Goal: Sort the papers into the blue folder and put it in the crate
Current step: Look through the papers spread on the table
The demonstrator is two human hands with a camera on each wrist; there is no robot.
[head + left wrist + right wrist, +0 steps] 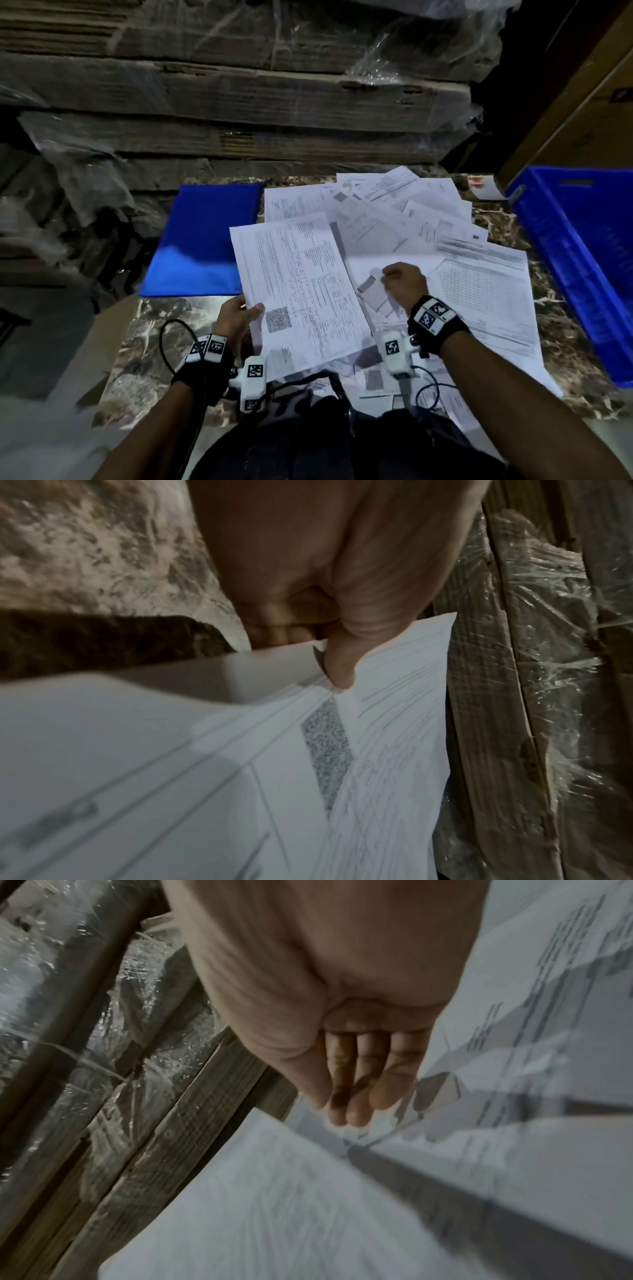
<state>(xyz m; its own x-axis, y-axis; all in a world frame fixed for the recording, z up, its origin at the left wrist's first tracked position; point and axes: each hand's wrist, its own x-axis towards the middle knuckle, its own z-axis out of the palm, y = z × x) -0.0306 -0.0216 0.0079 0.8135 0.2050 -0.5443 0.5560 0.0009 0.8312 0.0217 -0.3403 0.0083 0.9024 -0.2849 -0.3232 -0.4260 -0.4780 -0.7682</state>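
Note:
My left hand (pixel 247 311) pinches a thin stack of printed sheets (pixel 298 291) at its lower left corner, raised above the table. In the left wrist view the thumb (pixel 339 669) presses on top of the sheets (pixel 387 737) and the fingers curl beneath. My right hand (pixel 394 279) hovers over the loose papers (pixel 428 219) fanned across the table, holding nothing. In the right wrist view its fingers (pixel 356 1096) hang almost straight above the papers (pixel 514 1123). The blue folder (pixel 202 246) lies shut to the left of the papers. The blue crate (pixel 582 260) stands at the right edge.
Plastic-wrapped stacks of flat cardboard (pixel 239 102) rise right behind the marble table (pixel 154 335). A brown carton (pixel 582 120) stands behind the crate, with a small white label (pixel 483 186) beside it. Black cables (pixel 171 342) trail from my wrists.

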